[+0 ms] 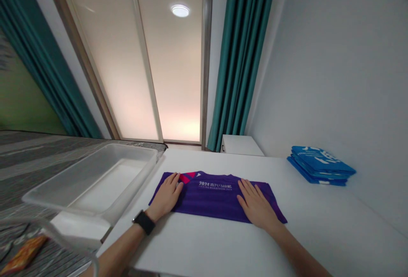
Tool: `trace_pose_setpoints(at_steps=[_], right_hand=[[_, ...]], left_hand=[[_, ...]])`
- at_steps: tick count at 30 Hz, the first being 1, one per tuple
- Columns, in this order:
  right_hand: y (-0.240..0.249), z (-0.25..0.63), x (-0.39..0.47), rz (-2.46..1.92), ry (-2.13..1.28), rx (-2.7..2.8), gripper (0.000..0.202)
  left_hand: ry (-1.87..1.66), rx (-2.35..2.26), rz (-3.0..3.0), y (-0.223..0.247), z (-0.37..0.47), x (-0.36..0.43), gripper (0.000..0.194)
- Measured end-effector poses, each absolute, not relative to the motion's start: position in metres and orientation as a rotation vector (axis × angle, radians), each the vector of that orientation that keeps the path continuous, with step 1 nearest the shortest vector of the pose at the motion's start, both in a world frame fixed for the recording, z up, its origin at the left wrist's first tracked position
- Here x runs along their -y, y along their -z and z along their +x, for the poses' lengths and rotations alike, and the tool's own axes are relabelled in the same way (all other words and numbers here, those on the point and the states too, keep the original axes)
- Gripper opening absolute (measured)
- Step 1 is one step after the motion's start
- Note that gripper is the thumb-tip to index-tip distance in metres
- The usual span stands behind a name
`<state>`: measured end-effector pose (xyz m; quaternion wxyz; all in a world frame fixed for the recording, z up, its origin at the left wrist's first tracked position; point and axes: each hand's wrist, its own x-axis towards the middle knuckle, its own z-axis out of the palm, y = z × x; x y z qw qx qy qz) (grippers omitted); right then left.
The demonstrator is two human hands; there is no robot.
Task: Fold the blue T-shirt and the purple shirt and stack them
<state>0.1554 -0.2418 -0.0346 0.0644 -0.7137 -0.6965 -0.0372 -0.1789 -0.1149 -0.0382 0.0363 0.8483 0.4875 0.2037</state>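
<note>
A purple T-shirt (207,202) lies folded into a wide, low shape on the white table (204,243). White lettering with "2024" runs across it, and a pink patch shows near its upper left. My left hand (167,196) rests flat on the shirt's left part, fingers stretched out, with a dark watch on the wrist. On the right part lies my right hand (255,202), palm down and fingers extended. Neither hand grips the cloth.
At the table's right, by the wall, sits a stack of folded blue bags or cloths (320,164) with white print. A translucent plastic bin (105,215) stands left of the table. Beyond the far edge are a white cabinet (242,144) and a teal curtain (244,56).
</note>
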Motion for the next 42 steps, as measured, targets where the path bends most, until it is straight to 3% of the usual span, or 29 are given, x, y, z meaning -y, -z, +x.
trace_pose_setpoints(at_steps=[9,18,24,29,42], right_hand=[[0.042,0.158,0.240,-2.116,0.154,2.100,0.062],[0.042,0.157,0.240,-2.112,0.081,2.050,0.063],[0.043,0.175,0.234,-1.976,-0.028,1.771,0.057],[0.031,0.201,0.236,-1.909,0.082,1.521,0.048],[-0.003,0.206,0.218,-2.385,0.123,1.762,0.035]], left_hand=[[-0.493,-1.466,2.508,0.000,-0.183,0.069,0.029],[-0.482,-1.405,2.445,-0.004,-0.179,0.064,0.011],[-0.668,-1.389,2.385,0.005,-0.180,0.075,0.011],[-0.749,-1.290,2.374,0.008,-0.179,0.081,0.009],[-0.772,-1.143,2.335,0.000,-0.180,0.076,0.019]])
